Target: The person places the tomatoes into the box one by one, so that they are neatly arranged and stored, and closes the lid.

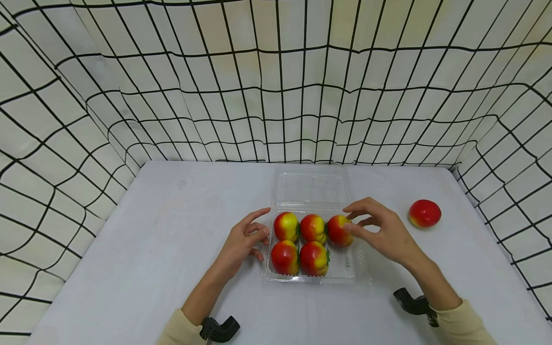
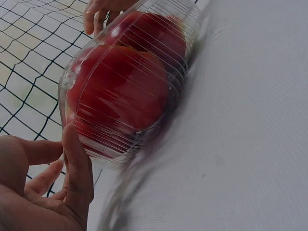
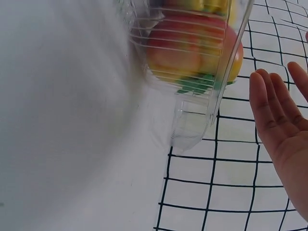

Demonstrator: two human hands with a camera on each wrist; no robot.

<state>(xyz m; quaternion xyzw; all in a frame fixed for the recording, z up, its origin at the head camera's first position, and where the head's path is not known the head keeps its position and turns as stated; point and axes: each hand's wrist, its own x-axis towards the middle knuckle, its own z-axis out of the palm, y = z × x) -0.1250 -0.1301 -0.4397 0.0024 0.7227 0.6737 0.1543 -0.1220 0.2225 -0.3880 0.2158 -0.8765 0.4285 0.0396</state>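
1. Black netting (image 1: 258,50) over pale walls rises beyond both hands and to either side of them, around a white table (image 1: 172,220).
2. Between the two hands sits a clear plastic box (image 1: 340,270), its lid (image 1: 310,189) laid back on the side farther from the fingers.
3. Left hand (image 1: 243,239): relaxed, with no fruit in it; its fingers rest against the near side wall of the box.
4. Just right of the left hand's fingers, inside the box, are a far-left fruit (image 1: 285,226) and a near-left fruit (image 1: 284,258), both red and yellow.
5. Farther from that hand come a far-middle fruit (image 1: 312,228) and a near-middle fruit (image 1: 314,261).
6. Right hand (image 1: 384,235): loose, several fingers straight in its wrist view; from above, thumb and fingertips are at the far-right fruit (image 1: 336,234), though whether they touch it I cannot tell.
7. Out to the right of the right hand, on the table, lies a mostly red fruit (image 1: 424,213).
8. Behind each hand are a black wrist device (image 1: 220,330) and a beige sleeve (image 1: 463,323).
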